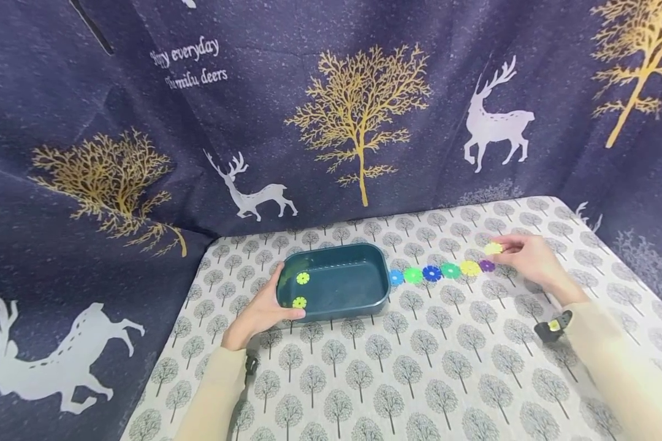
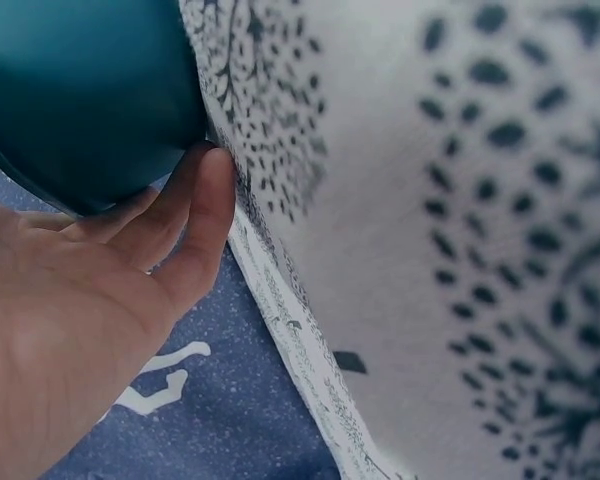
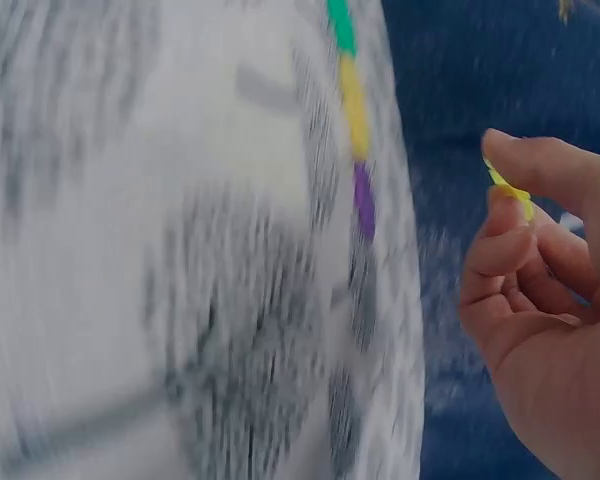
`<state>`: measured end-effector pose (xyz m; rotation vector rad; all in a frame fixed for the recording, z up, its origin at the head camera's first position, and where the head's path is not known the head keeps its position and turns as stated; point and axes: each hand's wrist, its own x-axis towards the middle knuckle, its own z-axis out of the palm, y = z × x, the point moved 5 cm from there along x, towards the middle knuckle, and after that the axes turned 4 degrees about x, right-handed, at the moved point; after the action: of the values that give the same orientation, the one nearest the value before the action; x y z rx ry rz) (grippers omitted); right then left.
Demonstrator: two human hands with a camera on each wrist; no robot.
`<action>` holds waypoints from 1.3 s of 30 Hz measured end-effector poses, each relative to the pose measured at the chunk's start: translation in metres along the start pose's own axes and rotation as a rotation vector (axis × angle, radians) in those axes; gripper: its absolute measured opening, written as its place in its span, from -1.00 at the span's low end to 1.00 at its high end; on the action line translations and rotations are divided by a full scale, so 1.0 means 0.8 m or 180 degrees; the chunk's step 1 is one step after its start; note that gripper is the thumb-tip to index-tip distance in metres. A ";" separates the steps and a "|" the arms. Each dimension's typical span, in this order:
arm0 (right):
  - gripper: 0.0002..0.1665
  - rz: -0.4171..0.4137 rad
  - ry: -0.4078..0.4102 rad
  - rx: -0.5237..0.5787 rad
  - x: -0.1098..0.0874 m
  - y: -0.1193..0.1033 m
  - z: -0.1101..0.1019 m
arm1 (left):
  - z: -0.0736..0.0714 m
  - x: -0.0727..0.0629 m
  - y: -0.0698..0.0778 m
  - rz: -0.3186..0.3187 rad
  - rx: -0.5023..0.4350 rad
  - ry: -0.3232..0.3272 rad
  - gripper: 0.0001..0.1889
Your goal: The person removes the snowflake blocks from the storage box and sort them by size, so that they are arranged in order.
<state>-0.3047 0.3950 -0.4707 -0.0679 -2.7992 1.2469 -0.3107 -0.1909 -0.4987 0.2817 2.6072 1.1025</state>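
A dark teal rectangular tub (image 1: 342, 312) stands on the table, with two yellow-green snowflake discs (image 1: 303, 278) inside near its left end. My left hand (image 1: 262, 315) grips the tub's left end, thumb at the front corner and fingers along the far side; the left wrist view shows fingertips (image 2: 215, 175) against its wall. Between thumb and fingers, my right hand (image 1: 532, 263) pinches a yellow snowflake disc (image 1: 493, 248), raised over the table. Close beneath it lies a purple disc (image 1: 487, 266), the right end of a row with yellow (image 1: 471, 268), teal-green (image 1: 450, 271), dark blue (image 1: 432, 273), green (image 1: 413, 275) and light blue (image 1: 396, 277) discs.
The row of discs runs rightward from the tub's right wall. A pale tablecloth (image 1: 358, 373) printed with grey trees covers the table. Dark blue curtains (image 1: 265, 116) with deer and golden trees hang behind and to both sides.
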 end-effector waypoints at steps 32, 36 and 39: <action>-0.41 0.0016 -0.0457 -0.0494 0.016 0.046 -0.001 | -0.002 0.003 -0.003 0.0013 -0.0039 0.0014 0.52; -0.36 -0.0016 -0.0363 -0.0455 0.007 0.037 0.001 | -0.002 0.003 -0.002 0.0016 -0.0010 0.0002 0.51; -0.33 -0.0071 -0.0182 -0.0439 0.001 0.016 0.003 | -0.002 0.004 0.000 0.0023 -0.0006 0.0005 0.50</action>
<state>-0.3058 0.4021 -0.4820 -0.0093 -2.9231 1.0664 -0.3142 -0.1913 -0.4984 0.2901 2.6083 1.1082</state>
